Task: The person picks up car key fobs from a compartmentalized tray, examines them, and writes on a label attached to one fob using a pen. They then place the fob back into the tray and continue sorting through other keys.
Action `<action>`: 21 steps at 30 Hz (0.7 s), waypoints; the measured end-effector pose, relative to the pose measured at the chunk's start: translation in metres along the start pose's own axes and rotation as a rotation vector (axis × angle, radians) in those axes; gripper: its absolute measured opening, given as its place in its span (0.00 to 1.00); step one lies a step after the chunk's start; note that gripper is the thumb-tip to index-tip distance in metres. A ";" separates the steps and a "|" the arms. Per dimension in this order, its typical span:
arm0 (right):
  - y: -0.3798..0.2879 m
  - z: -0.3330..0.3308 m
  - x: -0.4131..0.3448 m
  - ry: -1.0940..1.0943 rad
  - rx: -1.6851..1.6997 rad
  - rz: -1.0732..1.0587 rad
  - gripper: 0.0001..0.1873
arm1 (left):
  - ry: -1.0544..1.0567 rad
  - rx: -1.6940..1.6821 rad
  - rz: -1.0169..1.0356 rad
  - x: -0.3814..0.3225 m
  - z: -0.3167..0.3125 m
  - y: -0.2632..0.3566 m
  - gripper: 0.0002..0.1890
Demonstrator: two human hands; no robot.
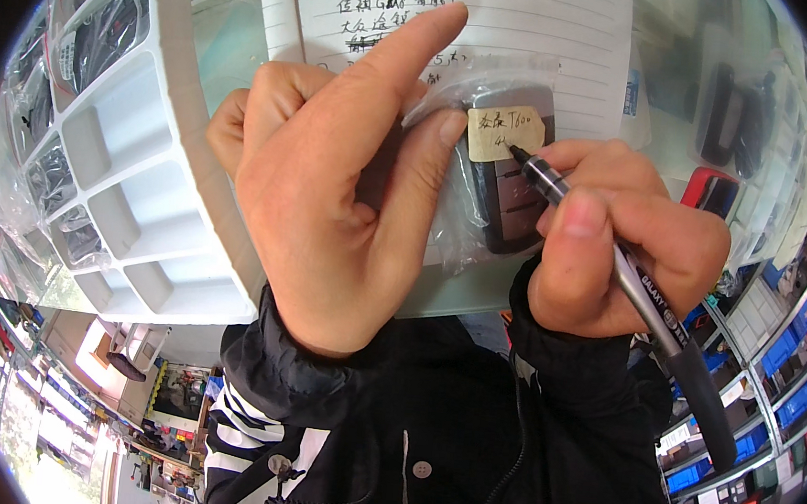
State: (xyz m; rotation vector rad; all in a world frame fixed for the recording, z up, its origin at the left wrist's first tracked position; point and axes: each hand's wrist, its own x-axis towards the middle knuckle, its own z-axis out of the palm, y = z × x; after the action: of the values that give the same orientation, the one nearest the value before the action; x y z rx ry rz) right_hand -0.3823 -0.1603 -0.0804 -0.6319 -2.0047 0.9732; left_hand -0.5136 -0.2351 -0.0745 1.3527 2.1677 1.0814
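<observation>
My right hand (621, 235) grips a black and grey marker pen (636, 272), its tip on a cream paper label (504, 133) that bears handwriting. The label sits on a clear plastic bag (458, 206) around a dark smart-card key with buttons (513, 197). At the bag's left edge rests the thumb of my left hand (339, 167), its index finger stretched out over the page. Whether its curled fingers pinch the bag is hidden. Under the bag lies a lined notebook (592, 67) with handwritten lines, partly covered by my left hand.
To the left stands a white compartment tray (182, 233), some cells holding bagged dark items (110, 25). Right of the notebook are bagged dark key fobs (728, 115) and a red-edged black item (711, 192). Shelves with blue bins (790, 358) line the far right.
</observation>
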 end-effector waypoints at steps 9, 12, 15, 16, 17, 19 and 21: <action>0.002 0.000 0.000 0.006 0.000 -0.003 0.11 | 0.015 -0.008 0.034 0.000 0.001 -0.003 0.19; 0.002 -0.001 0.000 0.006 0.002 -0.007 0.11 | 0.017 -0.022 0.039 0.000 0.002 -0.004 0.19; 0.002 -0.001 0.000 0.008 0.005 -0.009 0.11 | 0.009 -0.029 0.033 0.000 0.002 -0.004 0.19; 0.002 -0.002 0.000 0.008 0.006 -0.009 0.11 | 0.010 -0.032 0.038 0.000 0.002 -0.004 0.19; 0.003 -0.002 0.000 0.009 0.007 -0.008 0.11 | 0.006 -0.031 0.036 0.000 0.002 -0.004 0.19; 0.003 -0.002 0.000 0.009 0.010 -0.010 0.10 | 0.006 -0.035 0.035 0.000 0.002 -0.004 0.19; 0.003 -0.003 0.000 0.011 0.009 -0.013 0.10 | 0.004 -0.040 0.029 0.000 0.002 -0.004 0.19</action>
State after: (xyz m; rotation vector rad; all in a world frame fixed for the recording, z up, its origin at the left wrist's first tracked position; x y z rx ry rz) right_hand -0.3797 -0.1576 -0.0817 -0.6177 -1.9907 0.9690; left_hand -0.5145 -0.2351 -0.0788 1.3693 2.1241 1.1326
